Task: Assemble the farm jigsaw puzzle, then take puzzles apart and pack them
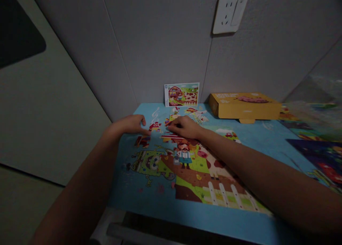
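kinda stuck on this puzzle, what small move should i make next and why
I'd probably slide the red barn piece with the left hand toward the assembled section, at its upper left. It lies beside those fingers, and the picture card shows the barn up and left of the farmer.

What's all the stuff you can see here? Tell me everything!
Wall: one, grey, behind
Outlet plate: one, white, high up
Picture card: one, colourful, against wall
Box: one, yellow, table's back right
Clear plastic: colourless, far right
Dark sheet: one, blue, right
Table: one, blue with cartoons, middle
Joined puzzle: one, many colours, table front
Loose pieces: several, mixed colours, near hands
Panel: one, pale, left
Left hand: one, bare, by pieces
Right hand: one, bare, above puzzle
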Motion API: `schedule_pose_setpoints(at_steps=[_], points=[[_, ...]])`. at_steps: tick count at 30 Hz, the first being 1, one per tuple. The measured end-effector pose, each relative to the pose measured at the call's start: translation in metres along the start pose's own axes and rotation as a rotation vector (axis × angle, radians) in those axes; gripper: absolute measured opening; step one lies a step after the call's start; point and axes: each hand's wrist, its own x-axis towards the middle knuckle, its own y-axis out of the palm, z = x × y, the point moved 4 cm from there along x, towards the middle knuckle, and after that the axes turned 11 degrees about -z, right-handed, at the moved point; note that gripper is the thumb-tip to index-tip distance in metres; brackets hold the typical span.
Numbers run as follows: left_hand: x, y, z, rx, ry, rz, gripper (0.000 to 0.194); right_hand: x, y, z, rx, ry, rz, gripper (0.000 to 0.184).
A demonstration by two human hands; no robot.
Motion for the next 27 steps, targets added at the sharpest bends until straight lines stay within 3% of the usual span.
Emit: schedule_pose_setpoints(at_steps=[2, 4, 12, 17, 22, 27], points=[[-0.010, 0.006, 0.001, 0.000, 0.023, 0.189, 0.055, 0.000, -0.001, 0.001, 0.010, 0.008, 0.003, 0.036], [-0.017, 0.009, -0.001, 0.009, 0.025, 0.254, 0.052, 0.000, -0.001, 0.001, -0.002, 0.026, 0.001, 0.036], [-0.022, 0.002, -0.018, 0.021, 0.077, 0.229, 0.044, -0.001, -0.002, 0.002, -0.004, 0.014, -0.003, 0.036], [-0.025, -0.006, -0.045, -0.323, 0.166, 0.241, 0.031, -0.001, -0.002, 0.001, -0.019, 0.023, -0.026, 0.037], [-0.028, 0.016, -0.062, -0.434, 0.190, 0.389, 0.028, 0.000, -0.001, -0.001, -0.042, 0.018, -0.040, 0.035], [-0.027, 0.024, -0.064, -0.403, 0.205, 0.367, 0.036, 0.000, 0.000, -0.002, -0.043, 0.029, -0.034, 0.035]])
